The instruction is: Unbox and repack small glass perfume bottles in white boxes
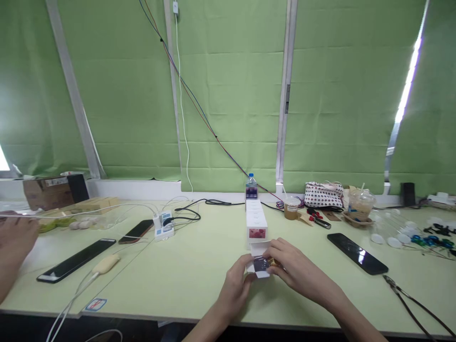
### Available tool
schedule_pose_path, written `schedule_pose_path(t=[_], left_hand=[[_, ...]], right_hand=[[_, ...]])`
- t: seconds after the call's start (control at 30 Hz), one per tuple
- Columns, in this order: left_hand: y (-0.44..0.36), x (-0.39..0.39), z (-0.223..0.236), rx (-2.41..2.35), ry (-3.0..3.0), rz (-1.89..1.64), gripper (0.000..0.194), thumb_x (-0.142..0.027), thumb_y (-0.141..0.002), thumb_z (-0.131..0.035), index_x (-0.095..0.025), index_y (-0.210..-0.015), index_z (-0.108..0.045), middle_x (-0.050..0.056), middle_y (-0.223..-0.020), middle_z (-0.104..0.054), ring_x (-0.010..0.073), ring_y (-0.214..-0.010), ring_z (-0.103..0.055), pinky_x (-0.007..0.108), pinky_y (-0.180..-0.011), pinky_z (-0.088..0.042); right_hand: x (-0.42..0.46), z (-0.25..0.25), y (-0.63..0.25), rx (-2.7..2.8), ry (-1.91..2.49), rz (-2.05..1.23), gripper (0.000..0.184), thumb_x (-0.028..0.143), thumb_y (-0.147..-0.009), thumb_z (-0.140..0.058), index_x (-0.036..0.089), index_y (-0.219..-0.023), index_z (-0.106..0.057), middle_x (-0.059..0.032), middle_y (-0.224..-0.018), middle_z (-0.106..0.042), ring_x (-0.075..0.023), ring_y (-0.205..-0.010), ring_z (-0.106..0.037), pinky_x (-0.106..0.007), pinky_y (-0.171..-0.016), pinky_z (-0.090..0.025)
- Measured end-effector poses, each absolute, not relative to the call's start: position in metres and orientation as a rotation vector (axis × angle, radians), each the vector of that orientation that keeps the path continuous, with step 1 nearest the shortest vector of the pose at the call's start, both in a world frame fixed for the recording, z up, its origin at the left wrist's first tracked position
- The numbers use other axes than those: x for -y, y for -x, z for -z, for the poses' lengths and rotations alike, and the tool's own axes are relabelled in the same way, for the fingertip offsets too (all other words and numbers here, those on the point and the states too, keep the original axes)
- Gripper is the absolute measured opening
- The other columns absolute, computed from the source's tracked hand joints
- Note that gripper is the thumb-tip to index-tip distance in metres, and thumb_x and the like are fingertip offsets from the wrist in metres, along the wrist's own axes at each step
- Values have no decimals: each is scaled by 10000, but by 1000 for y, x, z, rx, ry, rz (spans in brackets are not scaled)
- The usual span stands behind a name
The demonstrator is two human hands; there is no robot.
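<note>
Both of my hands meet at the middle of the pale green table. My left hand and my right hand are closed on one small white box with a dark printed face; its top flap stands open. Just behind it lies a row of matching small white boxes, the nearest showing a red picture. The fingers of both hands wrap the box's sides.
A water bottle stands behind the row. Phones lie at the right and left. A power strip with cables, a drink cup, a patterned pouch and another person's hand at far left.
</note>
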State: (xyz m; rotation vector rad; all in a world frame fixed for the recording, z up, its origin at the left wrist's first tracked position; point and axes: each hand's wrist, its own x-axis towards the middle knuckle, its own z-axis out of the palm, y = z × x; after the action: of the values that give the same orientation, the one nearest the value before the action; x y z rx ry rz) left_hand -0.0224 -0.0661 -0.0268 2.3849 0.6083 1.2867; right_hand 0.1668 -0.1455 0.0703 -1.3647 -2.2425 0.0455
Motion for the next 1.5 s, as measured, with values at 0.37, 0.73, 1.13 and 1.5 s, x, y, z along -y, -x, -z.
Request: schedule_pose_path(t=[0.37,0.73,1.13,1.5], left_hand=[[24,64,29,-645,-2349,-1296,484,5,-776,-431,-247,-1189,-443,41,-1118,-612,175,-1047,-589,311,-898,-484],[23,62,31,-679,-2297,-1293,425,-49,-812,-476,-265,-1177,-447,18,-1115,-614,166,-1042,-586,304,-899,-477],[24,60,32,-681,-2274,-1296,419,-52,-807,-471,-255,-1174,-454,30,-1116,-611,178,-1051,-584,318,-899,-481],[24,61,30,-678,-2272,-1276,390,-79,-821,-463,-245,-1173,-462,44,-1107,-618,184,-1031,-594,330,-885,-493]], right_hand=[[137,-65,-168,2232,1387,6,142,121,-834,-560,214,-939,-582,-17,-919,-624,-204,-873,-573,-306,-734,-441],[151,-80,-175,2257,1277,-223,292,166,-940,-370,256,-1143,-560,-30,-1105,-649,-195,-999,-588,-317,-858,-436],[139,-74,-171,2217,1309,-199,260,148,-903,-387,235,-947,-628,-13,-926,-668,-177,-814,-609,-269,-718,-438],[138,-69,-164,2167,1380,-133,237,129,-874,-416,228,-868,-631,-7,-905,-638,-162,-780,-606,-247,-689,-424]])
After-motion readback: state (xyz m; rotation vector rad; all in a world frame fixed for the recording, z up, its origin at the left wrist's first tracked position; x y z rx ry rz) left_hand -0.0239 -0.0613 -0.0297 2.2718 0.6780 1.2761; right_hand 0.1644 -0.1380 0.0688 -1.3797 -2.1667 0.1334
